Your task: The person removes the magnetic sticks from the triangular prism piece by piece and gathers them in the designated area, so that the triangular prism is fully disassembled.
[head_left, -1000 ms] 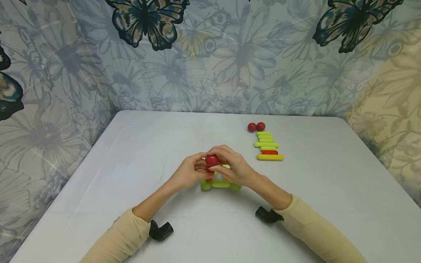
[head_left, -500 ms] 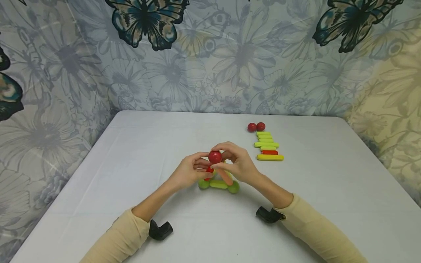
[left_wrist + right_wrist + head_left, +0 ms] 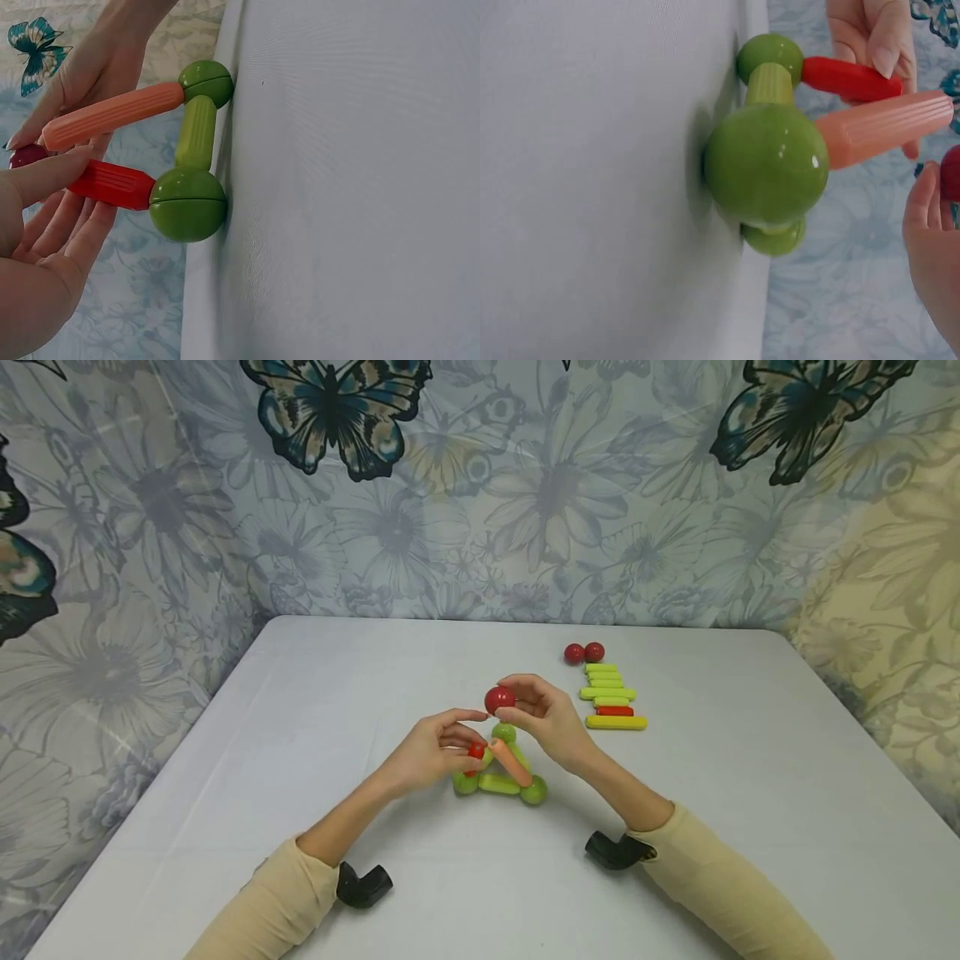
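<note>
While L hand pinches red rod, prob. to steady it on green frame (on desk), R hand holds red ball above, apart from rods; orange rod unheld, tilted, base at frame corner.

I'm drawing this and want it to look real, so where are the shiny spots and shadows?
Right wrist view: small white glints on the right green ball, and a soft shadow beside it on the table; left wrist view: a dimmer picture, with small glints on the left green ball; head view: brighter, with a soft shadow below the right sleeve.
</note>
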Available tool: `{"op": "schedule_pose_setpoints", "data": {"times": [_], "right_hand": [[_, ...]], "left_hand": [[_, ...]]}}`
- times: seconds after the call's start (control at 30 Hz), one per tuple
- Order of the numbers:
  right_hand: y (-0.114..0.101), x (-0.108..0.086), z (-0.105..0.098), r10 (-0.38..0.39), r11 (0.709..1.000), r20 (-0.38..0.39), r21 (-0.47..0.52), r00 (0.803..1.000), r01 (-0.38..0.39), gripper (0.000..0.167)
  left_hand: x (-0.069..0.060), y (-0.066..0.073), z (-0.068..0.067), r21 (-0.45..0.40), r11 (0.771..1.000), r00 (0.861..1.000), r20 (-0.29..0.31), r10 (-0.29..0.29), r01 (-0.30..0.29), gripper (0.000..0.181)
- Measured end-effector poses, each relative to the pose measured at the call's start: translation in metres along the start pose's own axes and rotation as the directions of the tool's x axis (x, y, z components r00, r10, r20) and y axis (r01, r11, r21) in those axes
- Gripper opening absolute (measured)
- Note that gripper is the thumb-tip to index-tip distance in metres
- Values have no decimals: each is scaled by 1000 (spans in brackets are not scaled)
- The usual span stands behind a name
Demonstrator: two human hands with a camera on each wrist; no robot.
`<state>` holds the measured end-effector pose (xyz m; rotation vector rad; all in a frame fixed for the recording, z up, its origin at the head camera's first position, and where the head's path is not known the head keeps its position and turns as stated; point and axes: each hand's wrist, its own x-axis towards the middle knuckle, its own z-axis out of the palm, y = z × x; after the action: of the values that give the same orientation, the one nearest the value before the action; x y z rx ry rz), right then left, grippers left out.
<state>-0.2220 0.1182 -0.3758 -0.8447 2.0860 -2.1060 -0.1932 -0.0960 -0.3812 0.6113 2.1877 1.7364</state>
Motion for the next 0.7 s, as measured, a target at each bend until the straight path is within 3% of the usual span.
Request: {"op": "schedule_pose_setpoints", "data": {"times": [0.13,0.2,0.27,0.37,0.43,0.6,0.7], "right_hand": [[-2,3,-9,167,975,-30,153,986,-160,38],[-3,5,-13,233,934,-34,284,972,-214,39],[-3,7,-19,291,876,-38,413,956,-250,42],[-3,10,-30,353,819,-56,502,934,-279,39],[-1,11,-37,388,810,-69,502,919,-304,41],[2,13,-56,458,835,-86,385,885,-394,50],[3,14,-71,481,842,-103,330,870,-427,45]], "left_hand": [[0,0,-3,12,1000,1000,30,0,0,56],[1,-1,-4,25,1000,999,38,0,-1,56],[1,-1,-5,30,1000,999,45,1,-3,56],[2,0,-5,30,1000,999,46,-2,1,56],[1,1,-5,28,1000,999,42,-9,8,57],[0,0,-5,15,1000,999,50,-19,18,57],[0,-1,-6,24,1000,998,58,-13,12,56]]}}
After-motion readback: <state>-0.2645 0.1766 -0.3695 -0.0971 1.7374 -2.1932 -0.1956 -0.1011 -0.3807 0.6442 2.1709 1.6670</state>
